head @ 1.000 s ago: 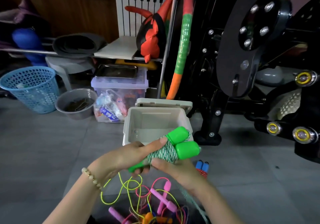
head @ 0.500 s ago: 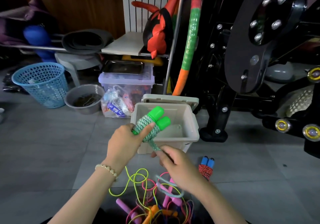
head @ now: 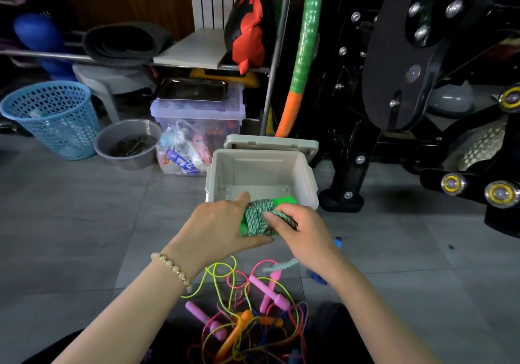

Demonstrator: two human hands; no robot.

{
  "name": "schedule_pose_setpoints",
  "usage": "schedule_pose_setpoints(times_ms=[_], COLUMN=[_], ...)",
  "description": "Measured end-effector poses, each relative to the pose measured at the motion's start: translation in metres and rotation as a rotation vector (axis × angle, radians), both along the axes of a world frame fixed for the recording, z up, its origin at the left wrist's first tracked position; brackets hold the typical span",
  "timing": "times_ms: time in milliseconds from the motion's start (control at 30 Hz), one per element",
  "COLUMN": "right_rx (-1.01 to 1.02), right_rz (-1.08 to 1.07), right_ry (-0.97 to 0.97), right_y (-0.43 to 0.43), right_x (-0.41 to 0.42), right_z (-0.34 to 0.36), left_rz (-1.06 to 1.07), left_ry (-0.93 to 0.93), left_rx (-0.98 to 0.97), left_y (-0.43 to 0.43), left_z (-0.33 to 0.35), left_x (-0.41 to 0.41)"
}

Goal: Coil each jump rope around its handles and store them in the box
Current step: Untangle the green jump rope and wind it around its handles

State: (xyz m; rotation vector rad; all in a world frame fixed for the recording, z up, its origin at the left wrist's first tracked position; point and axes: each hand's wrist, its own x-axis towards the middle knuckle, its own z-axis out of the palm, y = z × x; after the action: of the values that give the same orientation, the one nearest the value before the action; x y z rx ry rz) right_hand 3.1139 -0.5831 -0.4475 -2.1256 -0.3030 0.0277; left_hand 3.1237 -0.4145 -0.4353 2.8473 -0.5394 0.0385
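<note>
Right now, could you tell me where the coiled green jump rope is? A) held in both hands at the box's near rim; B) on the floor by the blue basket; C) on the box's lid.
A: the left hand and right hand both grip the green jump rope at the rim of the box.

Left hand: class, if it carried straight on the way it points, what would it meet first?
Likely the near rim of the box, just beyond the green jump rope the left hand holds; depth is unclear, so it might pass over instead.
</note>
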Motion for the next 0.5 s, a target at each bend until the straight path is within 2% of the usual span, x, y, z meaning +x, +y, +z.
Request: schedule_pose_setpoints(times_ms=[167, 233, 500], right_rx=[0.046, 0.003, -0.295], right_rz=[0.088, 0.160, 0.236], right_ry=[0.136, 0.183, 0.056], right_y=[-0.006, -0.010, -0.013], right_x=[0.000, -0.001, -0.006], right_z=[0.003, 0.002, 0.003], left_rz=[-0.039, -0.062, -0.171], left_ry=[0.025, 0.038, 0.142], left_rx=[0.011, 0.062, 0.129], left_y=[0.006, 0.006, -0.001], left_z=[-0.004, -0.009, -0.015], left_x=[0.001, 0.000, -0.007])
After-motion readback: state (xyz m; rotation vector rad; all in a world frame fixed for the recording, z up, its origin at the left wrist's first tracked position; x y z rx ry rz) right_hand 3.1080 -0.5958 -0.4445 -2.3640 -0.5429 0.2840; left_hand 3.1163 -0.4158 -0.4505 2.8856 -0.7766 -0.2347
